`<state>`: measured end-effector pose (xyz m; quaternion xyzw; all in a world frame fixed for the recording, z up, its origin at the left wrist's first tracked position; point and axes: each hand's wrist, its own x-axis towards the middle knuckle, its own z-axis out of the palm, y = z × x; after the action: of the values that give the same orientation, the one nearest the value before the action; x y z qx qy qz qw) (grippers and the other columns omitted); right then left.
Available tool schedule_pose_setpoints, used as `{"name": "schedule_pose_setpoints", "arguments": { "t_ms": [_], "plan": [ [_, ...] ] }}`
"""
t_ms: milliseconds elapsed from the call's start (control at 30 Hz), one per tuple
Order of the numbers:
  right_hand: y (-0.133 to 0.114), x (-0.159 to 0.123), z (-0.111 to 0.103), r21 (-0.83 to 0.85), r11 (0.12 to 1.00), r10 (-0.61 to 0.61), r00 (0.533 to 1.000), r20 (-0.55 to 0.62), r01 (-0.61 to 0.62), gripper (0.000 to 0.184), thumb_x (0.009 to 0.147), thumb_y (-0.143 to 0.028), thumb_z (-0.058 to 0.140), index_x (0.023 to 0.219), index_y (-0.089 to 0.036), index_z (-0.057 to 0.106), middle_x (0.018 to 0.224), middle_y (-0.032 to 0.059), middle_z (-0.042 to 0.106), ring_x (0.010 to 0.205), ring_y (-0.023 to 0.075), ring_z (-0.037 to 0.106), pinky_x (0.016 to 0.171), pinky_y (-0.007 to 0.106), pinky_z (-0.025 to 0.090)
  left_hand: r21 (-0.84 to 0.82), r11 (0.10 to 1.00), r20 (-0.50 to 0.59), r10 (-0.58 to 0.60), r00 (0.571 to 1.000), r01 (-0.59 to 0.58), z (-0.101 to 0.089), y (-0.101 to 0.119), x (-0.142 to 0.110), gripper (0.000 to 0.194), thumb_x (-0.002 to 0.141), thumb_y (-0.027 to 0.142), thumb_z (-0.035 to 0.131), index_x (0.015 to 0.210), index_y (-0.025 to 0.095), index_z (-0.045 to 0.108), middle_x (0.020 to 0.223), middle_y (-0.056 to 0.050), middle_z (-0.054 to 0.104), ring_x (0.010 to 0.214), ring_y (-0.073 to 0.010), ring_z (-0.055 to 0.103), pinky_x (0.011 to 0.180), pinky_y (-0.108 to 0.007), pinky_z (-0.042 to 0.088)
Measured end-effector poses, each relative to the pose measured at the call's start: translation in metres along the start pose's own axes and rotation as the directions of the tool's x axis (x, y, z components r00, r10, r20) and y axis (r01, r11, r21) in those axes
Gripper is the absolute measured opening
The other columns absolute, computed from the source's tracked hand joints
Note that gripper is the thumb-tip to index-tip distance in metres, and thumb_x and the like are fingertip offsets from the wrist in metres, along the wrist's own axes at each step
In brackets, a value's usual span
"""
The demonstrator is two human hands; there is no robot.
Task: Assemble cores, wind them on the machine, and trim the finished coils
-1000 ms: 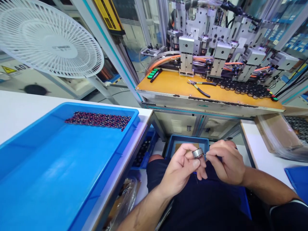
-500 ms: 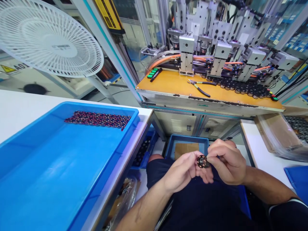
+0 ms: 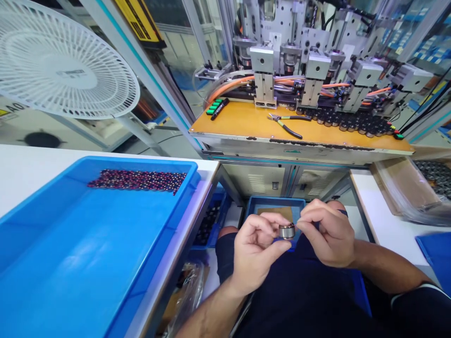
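Between the thumb and fingers of my left hand (image 3: 255,251) is a small motor stator (image 3: 287,231), a metal ring with copper winding showing at its top. It is held over my lap, side wall toward me. My right hand (image 3: 327,234) is closed in a pinch close to the stator's right upper edge. What its fingertips grip, possibly a thin wire end, is too small to make out. Many similar small wound parts (image 3: 137,180) lie in rows at the far end of the blue tray (image 3: 165,239) on my left.
Ahead is a machine (image 3: 262,65) with an orange worktop (image 3: 239,124). On it lie cutting pliers (image 3: 287,126), a black marker (image 3: 220,109) and rows of black parts (image 3: 352,121). A white fan (image 3: 70,70) stands left; a plastic-wrapped box (image 3: 405,192) sits right.
My left hand has turned the stator from showing its open, wound face to showing its side wall. Both hands shifted slightly left in view, and the camera view moved a little.
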<state>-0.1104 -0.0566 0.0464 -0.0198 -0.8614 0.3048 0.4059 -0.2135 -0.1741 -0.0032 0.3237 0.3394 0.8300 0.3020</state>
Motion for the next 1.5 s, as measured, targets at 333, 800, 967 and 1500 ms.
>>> {"name": "schedule_pose_setpoints", "arguments": {
  "t_ms": [333,800,967,1500],
  "plan": [
    [-0.009,-0.005,0.007,0.514,0.54,0.575,0.738,0.353,-0.666,0.022,0.085,-0.03,0.064,0.069,-0.016,0.058,0.06,-0.0026,0.053,0.053,0.0076,0.045,0.05,0.021,0.037,0.144,0.989,-0.007,0.044,0.999,-0.042,-0.012,-0.006,0.003,0.021,0.074,0.012,0.078,0.091,0.023,0.071,0.112,-0.006,0.07,0.091,-0.0199,0.074,0.086,-0.034,0.06],
    [0.009,-0.013,0.02,0.677,0.275,0.47,0.71,0.524,-0.682,0.029,0.078,-0.035,0.073,0.093,-0.012,0.065,0.073,0.0005,0.061,0.053,0.0068,0.053,0.05,0.021,0.045,0.079,0.997,-0.031,-0.022,0.999,0.024,-0.018,-0.01,0.012,0.014,0.073,0.026,0.08,0.086,0.031,0.076,0.105,-0.003,0.077,0.104,-0.0258,0.071,0.088,-0.043,0.06],
    [0.015,-0.016,0.018,0.328,0.933,0.188,0.978,-0.086,-0.15,0.019,0.081,-0.021,0.069,0.099,-0.017,0.063,0.079,0.0022,0.064,0.062,0.0099,0.058,0.056,0.022,0.05,0.242,0.958,-0.387,-0.049,0.921,0.153,-0.032,-0.02,0.019,0.02,0.074,0.039,0.078,0.081,0.021,0.076,0.091,-0.008,0.079,0.09,-0.0231,0.074,0.079,-0.034,0.061],
    [0.029,-0.029,0.014,-0.138,0.947,-0.296,0.955,-0.028,0.289,0.028,0.081,-0.013,0.059,0.109,-0.015,0.059,0.084,0.0073,0.068,0.075,0.017,0.065,0.065,0.029,0.056,0.777,0.561,0.231,0.167,0.959,-0.284,0.0,0.021,0.007,0.03,0.079,0.013,0.072,0.107,0.022,0.069,0.1,-0.006,0.075,0.09,-0.0199,0.069,0.08,-0.033,0.058]
  ]
}}
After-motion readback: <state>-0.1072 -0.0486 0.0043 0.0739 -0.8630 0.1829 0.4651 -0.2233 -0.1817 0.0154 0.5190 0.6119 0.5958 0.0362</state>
